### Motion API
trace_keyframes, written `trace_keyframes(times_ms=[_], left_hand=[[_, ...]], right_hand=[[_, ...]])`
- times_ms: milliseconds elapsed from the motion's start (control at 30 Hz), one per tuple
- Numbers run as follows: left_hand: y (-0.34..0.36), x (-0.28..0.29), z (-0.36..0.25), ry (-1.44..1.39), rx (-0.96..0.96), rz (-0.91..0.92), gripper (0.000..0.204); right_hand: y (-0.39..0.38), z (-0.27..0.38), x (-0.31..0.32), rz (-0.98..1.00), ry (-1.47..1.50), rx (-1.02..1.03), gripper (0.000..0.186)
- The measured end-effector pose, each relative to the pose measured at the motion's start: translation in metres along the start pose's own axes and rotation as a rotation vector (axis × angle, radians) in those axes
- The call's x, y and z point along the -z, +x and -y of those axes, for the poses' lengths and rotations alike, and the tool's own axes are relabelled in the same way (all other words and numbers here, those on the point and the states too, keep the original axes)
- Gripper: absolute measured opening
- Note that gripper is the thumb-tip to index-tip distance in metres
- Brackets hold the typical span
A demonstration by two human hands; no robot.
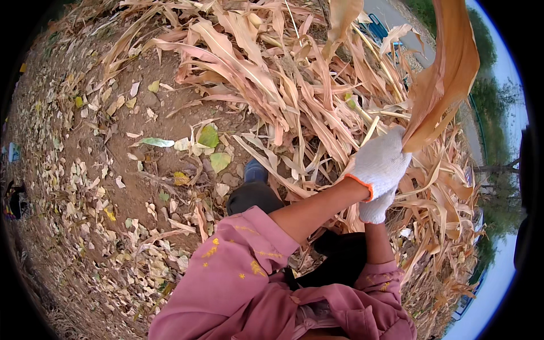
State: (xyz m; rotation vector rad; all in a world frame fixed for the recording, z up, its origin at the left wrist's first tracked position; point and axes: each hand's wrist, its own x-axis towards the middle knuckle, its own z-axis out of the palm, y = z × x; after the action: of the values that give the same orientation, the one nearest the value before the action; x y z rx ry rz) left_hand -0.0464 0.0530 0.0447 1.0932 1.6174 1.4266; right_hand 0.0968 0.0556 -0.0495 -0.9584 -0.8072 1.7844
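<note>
My left hand, in a white knit glove with an orange cuff edge, is closed round the base of a large dry corn leaf. The tan-brown leaf rises from the hand toward the upper right, close to the camera. Just below it, my right hand wears a white glove too; the left hand covers its fingers, so what it holds is hidden. Around and beyond both hands lies a heap of dry corn stalks and husks, with one pale cut stalk beside the left glove.
Brown soil strewn with fallen leaves spreads on the left. My foot in a dark blue shoe stands at the heap's near edge. A blue metal object sits behind the stalks, beside a grey paved path. Green trees line the far right.
</note>
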Motion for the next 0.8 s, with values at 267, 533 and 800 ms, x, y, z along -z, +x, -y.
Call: trace_keyframes(times_ms=[267,533,800], left_hand=[[0.000,0.034,-0.012,0.234,-0.040,0.118,0.032],[-0.021,0.030,0.002,0.281,-0.108,0.091,0.032],[-0.036,0.042,0.013,0.382,-0.097,0.043,0.024]], right_hand=[[0.059,-0.031,0.016,0.031,-0.195,-0.230,0.057],[0.057,-0.093,-0.080,0.423,-1.433,0.114,0.068],[0.118,-0.206,-0.153,0.558,-1.619,0.669,0.096]])
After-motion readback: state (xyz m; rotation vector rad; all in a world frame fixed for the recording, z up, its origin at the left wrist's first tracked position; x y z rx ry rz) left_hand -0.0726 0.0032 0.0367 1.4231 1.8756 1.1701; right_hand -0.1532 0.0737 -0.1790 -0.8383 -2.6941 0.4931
